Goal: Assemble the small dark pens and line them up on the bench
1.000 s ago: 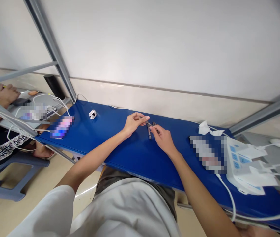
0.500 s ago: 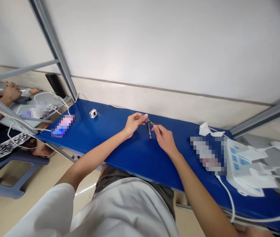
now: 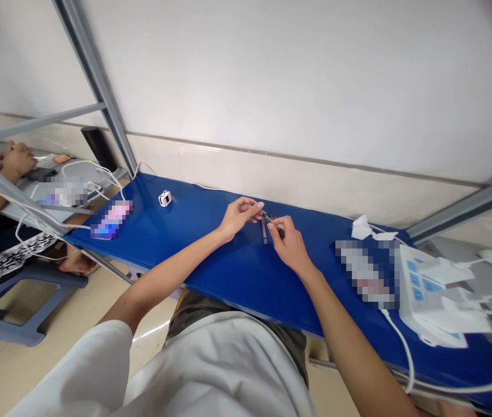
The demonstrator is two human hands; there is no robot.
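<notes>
Over the blue tabletop [image 3: 211,272], my left hand [image 3: 235,219] pinches one end of a thin dark pen-like rod [image 3: 268,219] between thumb and fingers. My right hand [image 3: 290,240] has its fingers closed on the rod's other end, and part of it is hidden by the fingertips. Just below the gap between the hands, a second dark stick-shaped piece [image 3: 265,233] lies on the tabletop. Some small dark bits sit behind the right fingertips, too small to make out.
At the left are a small white case [image 3: 165,198] and a blurred-out phone [image 3: 111,220]. Crumpled white tissue [image 3: 361,227], a white-and-blue pack [image 3: 423,289] and a white cable [image 3: 406,353] occupy the right. Another person's hand [image 3: 22,161] works at the neighbouring table.
My hands have shifted only slightly: the fingertips sit a little closer together along the rod. The view has moved a touch. The stick on the tabletop stays in place.
</notes>
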